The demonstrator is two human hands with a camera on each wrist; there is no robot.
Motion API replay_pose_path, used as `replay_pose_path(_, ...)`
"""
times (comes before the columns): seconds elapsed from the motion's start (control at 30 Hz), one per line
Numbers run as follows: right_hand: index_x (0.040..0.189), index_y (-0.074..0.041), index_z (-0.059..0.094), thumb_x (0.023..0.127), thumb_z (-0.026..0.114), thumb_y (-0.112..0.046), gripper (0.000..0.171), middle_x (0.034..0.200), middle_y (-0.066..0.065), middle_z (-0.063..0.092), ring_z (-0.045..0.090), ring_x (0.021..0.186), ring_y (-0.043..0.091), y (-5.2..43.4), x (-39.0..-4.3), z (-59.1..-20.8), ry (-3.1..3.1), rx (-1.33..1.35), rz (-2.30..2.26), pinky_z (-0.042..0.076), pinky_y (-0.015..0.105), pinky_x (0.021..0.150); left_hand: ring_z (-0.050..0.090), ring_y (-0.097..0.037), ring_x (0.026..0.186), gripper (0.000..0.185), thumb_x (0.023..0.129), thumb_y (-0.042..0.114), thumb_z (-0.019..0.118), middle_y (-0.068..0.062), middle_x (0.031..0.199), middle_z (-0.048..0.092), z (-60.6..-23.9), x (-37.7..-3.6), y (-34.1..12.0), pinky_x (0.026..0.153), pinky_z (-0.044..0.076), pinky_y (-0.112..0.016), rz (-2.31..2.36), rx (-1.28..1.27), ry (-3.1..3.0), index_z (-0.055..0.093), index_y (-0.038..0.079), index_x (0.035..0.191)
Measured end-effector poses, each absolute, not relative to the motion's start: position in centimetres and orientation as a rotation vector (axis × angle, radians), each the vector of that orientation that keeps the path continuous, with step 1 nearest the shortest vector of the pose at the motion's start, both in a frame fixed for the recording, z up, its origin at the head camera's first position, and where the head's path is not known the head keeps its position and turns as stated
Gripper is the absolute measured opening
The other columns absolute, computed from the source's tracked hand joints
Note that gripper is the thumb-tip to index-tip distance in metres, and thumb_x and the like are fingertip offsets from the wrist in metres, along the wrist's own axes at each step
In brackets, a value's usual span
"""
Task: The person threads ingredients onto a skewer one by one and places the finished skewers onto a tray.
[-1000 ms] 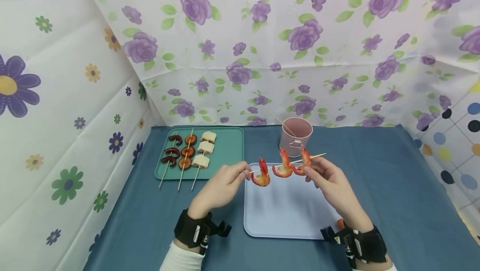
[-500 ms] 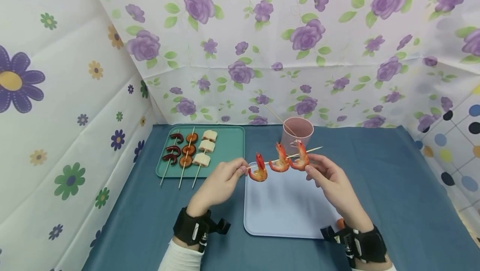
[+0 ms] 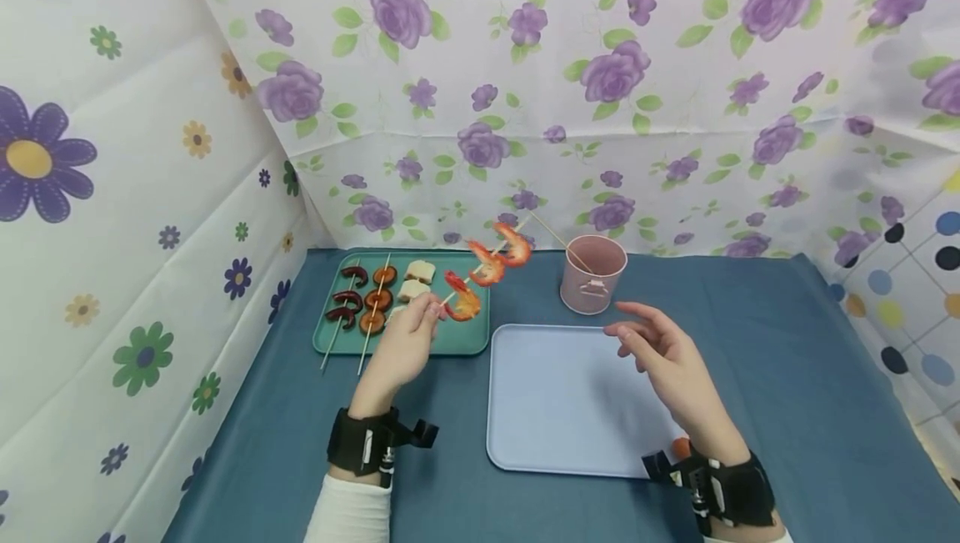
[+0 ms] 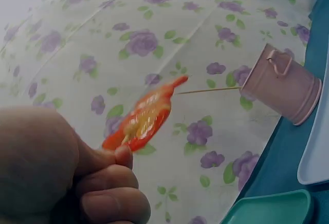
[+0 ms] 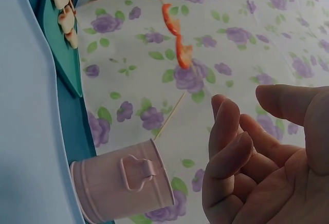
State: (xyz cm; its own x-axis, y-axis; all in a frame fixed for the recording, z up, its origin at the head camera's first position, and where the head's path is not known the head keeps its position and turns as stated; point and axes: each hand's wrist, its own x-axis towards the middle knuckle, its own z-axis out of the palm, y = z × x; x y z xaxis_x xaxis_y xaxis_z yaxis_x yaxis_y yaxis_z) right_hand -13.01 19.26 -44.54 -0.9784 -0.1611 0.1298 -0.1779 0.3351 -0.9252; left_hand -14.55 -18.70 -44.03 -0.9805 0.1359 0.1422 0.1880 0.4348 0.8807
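Observation:
My left hand (image 3: 403,344) pinches the lower end of a shrimp skewer (image 3: 486,268) between thumb and forefinger. Three orange-red shrimp are threaded along its thin stick, which tilts up to the right above the green tray (image 3: 468,334). In the left wrist view the nearest shrimp (image 4: 146,118) hides the others. My right hand (image 3: 671,372) is over the right side of the pale blue tray (image 3: 555,409), fingers loosely bent and thumb apart, holding nothing. On the green tray lie a skewer of dark curled pieces (image 3: 347,299), one of round brown slices (image 3: 377,299) and one of white pieces (image 3: 417,280), partly covered.
A pink bucket (image 3: 588,289) with one bare stick (image 3: 558,240) leaning in it stands behind the blue tray. Something orange (image 3: 681,448) shows at that tray's right edge, mostly hidden by my right wrist. Flowered cloth (image 3: 547,134) rises at the back.
My right hand has let go of the shrimp skewer and stays near its place. My left hand has carried the skewer leftward, from above the blue tray to above the green one, tilting it steeper.

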Motion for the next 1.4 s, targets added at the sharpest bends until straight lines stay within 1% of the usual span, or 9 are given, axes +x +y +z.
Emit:
replay_pose_path(0.17,0.152,-0.013,0.054,0.113,0.059,-0.033,0.045,0.124,0.013,0.075,0.064,0.089,0.024,19.3,-13.1,-44.4,-2.565,0.318,1.775,0.050,0.029,0.069,0.038,-0.017,0.060,0.031,0.120,0.020,0.032,-0.003,0.075,0.043,-45.7,-15.4,-19.4,0.056,0.032,-0.029,-1.819,-0.014,-2.582,0.055,0.002,0.110)
replay_pose_path(0.4,0.153,-0.012,0.054,0.113,0.058,-0.034,0.045,0.125,0.017,0.074,0.063,0.086,0.023,19.3,-13.1,-44.5,-2.572,0.329,1.775,0.049,0.029,0.069,0.038,-0.019,0.058,0.041,0.120,0.022,0.027,-0.007,0.077,0.047,-49.2,-16.6,-19.6,0.059,0.034,-0.036,-1.618,0.222,-2.728,0.059,-0.005,0.120)
replay_pose_path(0.53,0.153,-0.012,0.054,0.113,0.058,-0.035,0.046,0.125,0.015,0.074,0.063,0.087,0.023,19.4,-13.2,-44.6,-2.588,0.323,1.775,0.049,0.030,0.070,0.038,-0.021,0.061,0.042,0.120,0.021,0.025,-0.012,0.081,0.047,-50.3,-16.8,-19.8,0.061,0.035,-0.038,-1.572,0.264,-2.789,0.058,-0.004,0.122)
replay_pose_path(0.7,0.153,-0.011,0.054,0.113,0.058,-0.035,0.047,0.124,0.013,0.075,0.064,0.088,0.023,19.4,-13.3,-44.6,-2.594,0.334,1.774,0.049,0.030,0.070,0.043,-0.024,0.067,0.043,0.118,0.018,0.023,-0.016,0.093,0.056,-50.4,-16.7,-19.5,0.065,0.038,-0.039,-1.472,0.239,-2.861,0.059,-0.005,0.126)
replay_pose_path(0.93,0.151,-0.013,0.055,0.114,0.058,-0.034,0.043,0.123,0.012,0.075,0.065,0.088,0.022,19.4,-13.4,-44.7,-2.608,0.373,1.770,0.052,0.033,0.071,0.047,-0.026,0.067,0.045,0.118,0.019,0.023,-0.017,0.093,0.058,-50.5,-16.8,-18.7,0.066,0.039,-0.040,-1.406,0.228,-2.900,0.060,-0.005,0.129)
replay_pose_path(1.17,0.150,-0.011,0.056,0.114,0.056,-0.029,0.040,0.122,0.017,0.074,0.067,0.090,0.024,19.3,-13.3,-44.9,-2.607,0.429,1.775,0.053,0.034,0.071,0.055,-0.028,0.082,0.041,0.117,0.016,0.027,-0.020,0.118,0.065,-50.8,-16.7,-18.3,0.074,0.042,-0.043,-1.364,0.233,-2.943,0.061,-0.003,0.131)
replay_pose_path(1.23,0.150,-0.010,0.057,0.114,0.056,-0.028,0.039,0.122,0.016,0.074,0.067,0.090,0.024,19.3,-13.3,-44.9,-2.612,0.437,1.777,0.053,0.034,0.072,0.054,-0.028,0.079,0.039,0.116,0.015,0.029,-0.020,0.114,0.065,-50.9,-16.7,-18.1,0.072,0.041,-0.043,-1.384,0.231,-2.964,0.060,-0.003,0.131)
replay_pose_path(1.3,0.149,-0.011,0.057,0.114,0.057,-0.029,0.039,0.121,0.014,0.075,0.067,0.090,0.024,19.3,-13.3,-44.9,-2.618,0.434,1.785,0.053,0.034,0.071,0.050,-0.026,0.072,0.038,0.117,0.016,0.030,-0.018,0.103,0.063,-51.0,-16.7,-18.0,0.068,0.038,-0.041,-1.410,0.235,-2.977,0.060,-0.002,0.129)
replay_pose_path(1.4,0.148,-0.014,0.059,0.114,0.058,-0.030,0.038,0.120,0.008,0.075,0.067,0.091,0.027,19.3,-13.4,-44.8,-2.639,0.429,1.792,0.054,0.034,0.072,0.043,-0.023,0.061,0.034,0.117,0.019,0.032,-0.012,0.082,0.054,-51.1,-16.7,-17.8,0.060,0.034,-0.038,-1.365,0.233,-2.983,0.062,0.001,0.115)
